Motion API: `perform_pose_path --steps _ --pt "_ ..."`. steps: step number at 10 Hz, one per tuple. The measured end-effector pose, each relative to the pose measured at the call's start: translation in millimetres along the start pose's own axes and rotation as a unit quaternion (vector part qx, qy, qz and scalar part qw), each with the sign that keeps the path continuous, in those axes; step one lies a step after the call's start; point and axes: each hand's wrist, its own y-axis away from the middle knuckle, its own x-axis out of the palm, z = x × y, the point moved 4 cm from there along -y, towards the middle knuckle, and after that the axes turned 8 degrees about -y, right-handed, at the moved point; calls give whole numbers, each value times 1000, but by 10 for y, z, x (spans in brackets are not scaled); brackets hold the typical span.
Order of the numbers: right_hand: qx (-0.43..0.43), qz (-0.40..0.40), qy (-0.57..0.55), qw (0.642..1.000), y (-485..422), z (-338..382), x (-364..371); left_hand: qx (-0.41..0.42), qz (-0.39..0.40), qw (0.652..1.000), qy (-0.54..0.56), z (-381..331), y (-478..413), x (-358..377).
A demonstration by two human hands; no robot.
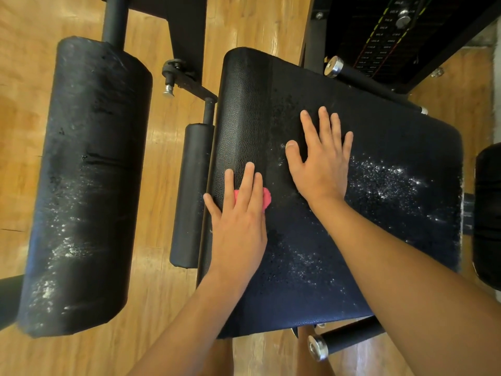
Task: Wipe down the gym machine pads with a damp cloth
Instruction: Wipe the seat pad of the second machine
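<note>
A black seat pad (379, 147) fills the middle of the head view, speckled with white dust on its right and lower parts. My left hand (240, 221) lies flat with straight fingers on a small pink cloth (267, 199), pressing it against the pad near its left edge. Only the cloth's edges show around my fingers. My right hand (322, 161) rests flat on the pad further up and to the right, fingers spread, holding nothing. A large black roller pad (86, 185) to the left carries white smears.
A small black roller (191, 196) hangs between the two pads. Metal handles with chrome ends stick out at the top right (334, 67) and bottom (317, 347). The weight stack (385, 36) stands at the top right. Wooden floor (160, 321) lies below.
</note>
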Motion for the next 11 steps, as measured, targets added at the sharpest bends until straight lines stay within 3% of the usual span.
perform_pose_path --steps 3,7,11 --pt "-2 -3 3 1000 -10 -6 11 34 -21 998 -45 24 -300 -95" --pt "0 1 2 1000 5 -10 -4 28 -2 1000 -9 43 299 102" --pt "-2 -2 -4 1000 4 10 -15 44 -24 998 -24 32 79 13"
